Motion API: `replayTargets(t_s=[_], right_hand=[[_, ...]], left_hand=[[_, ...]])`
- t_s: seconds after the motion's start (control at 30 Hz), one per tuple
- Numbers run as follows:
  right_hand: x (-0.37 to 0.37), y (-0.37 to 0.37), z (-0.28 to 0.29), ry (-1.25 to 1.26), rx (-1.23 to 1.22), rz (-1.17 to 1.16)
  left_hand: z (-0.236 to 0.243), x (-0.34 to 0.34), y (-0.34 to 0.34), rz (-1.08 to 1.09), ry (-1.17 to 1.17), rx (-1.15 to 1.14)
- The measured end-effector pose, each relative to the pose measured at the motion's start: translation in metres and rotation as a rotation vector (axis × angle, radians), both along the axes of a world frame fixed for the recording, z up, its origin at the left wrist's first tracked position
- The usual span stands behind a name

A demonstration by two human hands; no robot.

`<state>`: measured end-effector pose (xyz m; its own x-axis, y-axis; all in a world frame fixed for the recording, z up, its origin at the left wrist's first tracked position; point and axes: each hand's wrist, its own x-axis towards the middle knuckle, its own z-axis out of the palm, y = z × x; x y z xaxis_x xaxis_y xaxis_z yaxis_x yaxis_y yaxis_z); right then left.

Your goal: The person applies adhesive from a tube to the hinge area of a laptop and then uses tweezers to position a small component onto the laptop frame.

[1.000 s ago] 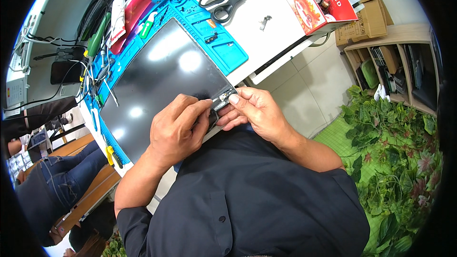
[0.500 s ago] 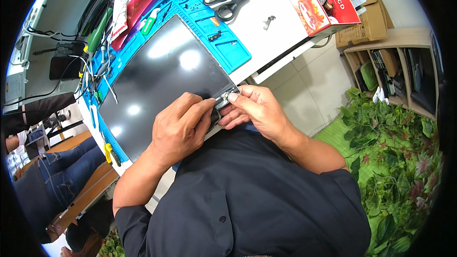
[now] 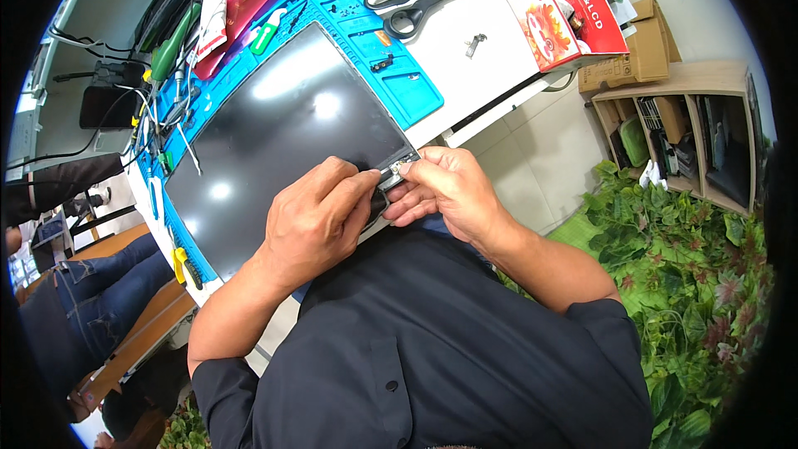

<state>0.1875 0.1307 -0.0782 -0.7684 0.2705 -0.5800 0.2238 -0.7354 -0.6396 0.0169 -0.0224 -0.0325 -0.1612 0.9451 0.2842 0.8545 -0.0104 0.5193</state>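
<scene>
A dark, glossy laptop screen (image 3: 274,125) lies tilted over a blue work mat (image 3: 420,96), its near right corner between my hands. At that corner sits a small metal hinge (image 3: 397,175). My right hand (image 3: 449,191) pinches the hinge, thumb on top and the other fingers curled below. My left hand (image 3: 318,208) is closed at the screen's near edge, fingertips and thumb pressed together beside the hinge; what lies under its fingers is partly hidden.
Black scissors (image 3: 416,10) and a small metal part (image 3: 475,45) lie beyond the mat. A red and white box (image 3: 549,12) stands at the back right. Cables and tools crowd the left, near yellow-handled cutters (image 3: 184,266). A wooden shelf (image 3: 686,100) stands right of the table.
My view has shifted slightly. Both hands keep their grip at the screen's corner, with only slight finger movement around the hinge.
</scene>
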Motion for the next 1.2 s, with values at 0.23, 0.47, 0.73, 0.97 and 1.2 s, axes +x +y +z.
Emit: replayTargets(t_s=[0.23, 0.47, 0.73, 0.97, 1.2], right_hand=[[-0.0041, -0.0013, 0.0043, -0.056, 0.022, 0.005], [-0.0073, -0.0021, 0.0054, -0.111, 0.050, 0.011], [-0.0095, -0.0057, 0.0090, -0.122, 0.037, -0.041], [-0.0076, -0.0053, 0.0064, -0.116, 0.050, -0.039], [-0.0074, -0.0050, 0.0057, -0.105, 0.037, -0.046]], left_hand=[[-0.0029, 0.0002, -0.0025, 0.003, -0.014, 0.011], [-0.0034, -0.0009, -0.0018, -0.011, -0.025, 0.010], [-0.0027, 0.0002, -0.0024, -0.006, -0.031, 0.002], [-0.0024, -0.0003, -0.0012, -0.011, -0.046, 0.011], [-0.0039, 0.0004, -0.0007, -0.011, -0.043, 0.021]])
